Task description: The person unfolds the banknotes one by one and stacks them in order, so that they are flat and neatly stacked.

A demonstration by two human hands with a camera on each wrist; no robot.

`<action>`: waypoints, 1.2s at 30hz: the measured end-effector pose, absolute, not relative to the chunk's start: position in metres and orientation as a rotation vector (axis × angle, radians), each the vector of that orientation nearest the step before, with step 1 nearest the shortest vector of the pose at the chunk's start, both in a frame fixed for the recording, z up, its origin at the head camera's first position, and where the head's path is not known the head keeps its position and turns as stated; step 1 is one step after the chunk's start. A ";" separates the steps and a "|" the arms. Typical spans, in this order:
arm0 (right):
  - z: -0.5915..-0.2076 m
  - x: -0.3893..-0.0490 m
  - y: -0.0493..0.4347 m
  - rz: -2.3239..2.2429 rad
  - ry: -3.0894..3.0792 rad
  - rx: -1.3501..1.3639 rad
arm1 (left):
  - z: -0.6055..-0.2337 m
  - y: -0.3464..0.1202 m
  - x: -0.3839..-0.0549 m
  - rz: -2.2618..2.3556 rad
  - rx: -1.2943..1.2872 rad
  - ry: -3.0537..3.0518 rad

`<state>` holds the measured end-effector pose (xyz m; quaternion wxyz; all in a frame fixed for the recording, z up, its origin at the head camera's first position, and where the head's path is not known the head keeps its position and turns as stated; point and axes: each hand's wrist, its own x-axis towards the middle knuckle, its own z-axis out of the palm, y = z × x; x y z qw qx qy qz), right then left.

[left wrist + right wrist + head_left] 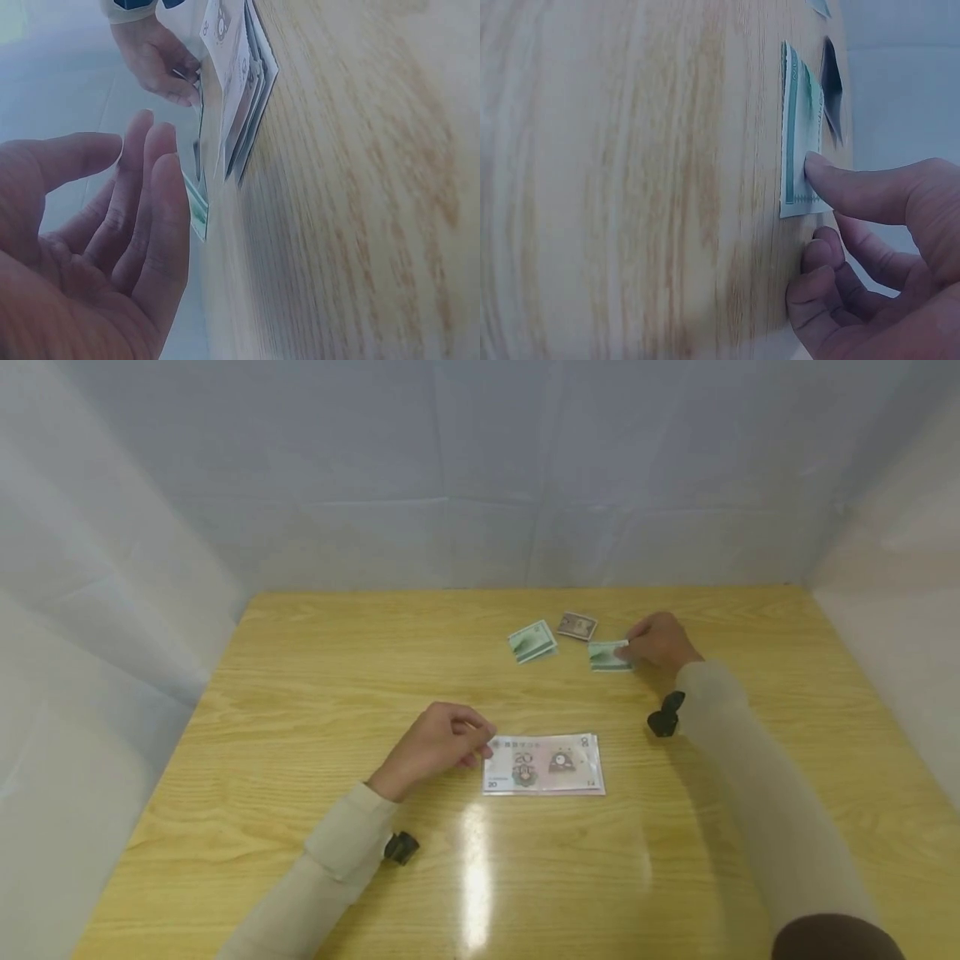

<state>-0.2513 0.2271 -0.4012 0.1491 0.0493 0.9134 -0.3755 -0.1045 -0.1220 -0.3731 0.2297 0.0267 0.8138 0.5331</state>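
Note:
My right hand (pixel 663 642) pinches the right end of a folded green banknote (pixel 609 656) at the back of the table. In the right wrist view the thumb (pixel 832 184) lies on the note's printed face, while the other fingers curl by its edge. My left hand (pixel 97 232) is beside the left end of a stack of pale pink 20 banknotes (pixel 543 767), its fingers loosely bent and holding nothing. The left wrist view shows the stack's layered edges a little fanned, apart from the fingertips.
Left of the held note lie another folded green banknote (pixel 532 642) and a small folded brownish banknote (pixel 577 626). Everything rests on a wooden table (pixel 337 652). A pale cloth (pixel 487 477) hangs behind the table and along both sides.

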 end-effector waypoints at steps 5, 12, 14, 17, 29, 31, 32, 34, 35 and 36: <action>-0.402 -0.249 0.224 -1.062 2.620 0.153 | -0.373 -0.122 -0.105 1.458 0.078 2.250; -0.403 -0.245 0.223 -1.102 2.623 0.147 | -0.372 -0.121 -0.105 1.458 0.087 2.249; -0.403 -0.243 0.224 -1.117 2.619 0.137 | -0.372 -0.121 -0.105 1.459 0.094 2.248; -0.403 -0.241 0.227 -1.152 2.605 0.118 | -0.372 -0.121 -0.105 1.462 0.104 2.243; -0.393 -0.230 0.238 -1.434 2.373 0.139 | -0.372 -0.121 -0.105 1.469 0.112 2.228; -0.391 -0.228 0.239 -1.440 2.355 0.157 | -0.372 -0.121 -0.105 1.478 0.113 2.222; -0.390 -0.226 0.239 -1.446 2.346 0.158 | -0.372 -0.121 -0.105 1.481 0.114 2.220; -0.388 -0.223 0.238 -1.458 2.334 0.157 | -0.373 -0.121 -0.106 1.488 0.113 2.215; -0.387 -0.221 0.238 -1.471 2.321 0.154 | -0.373 -0.121 -0.106 1.491 0.114 2.212; -0.386 -0.218 0.238 -1.482 2.312 0.146 | -0.373 -0.121 -0.106 1.494 0.114 2.209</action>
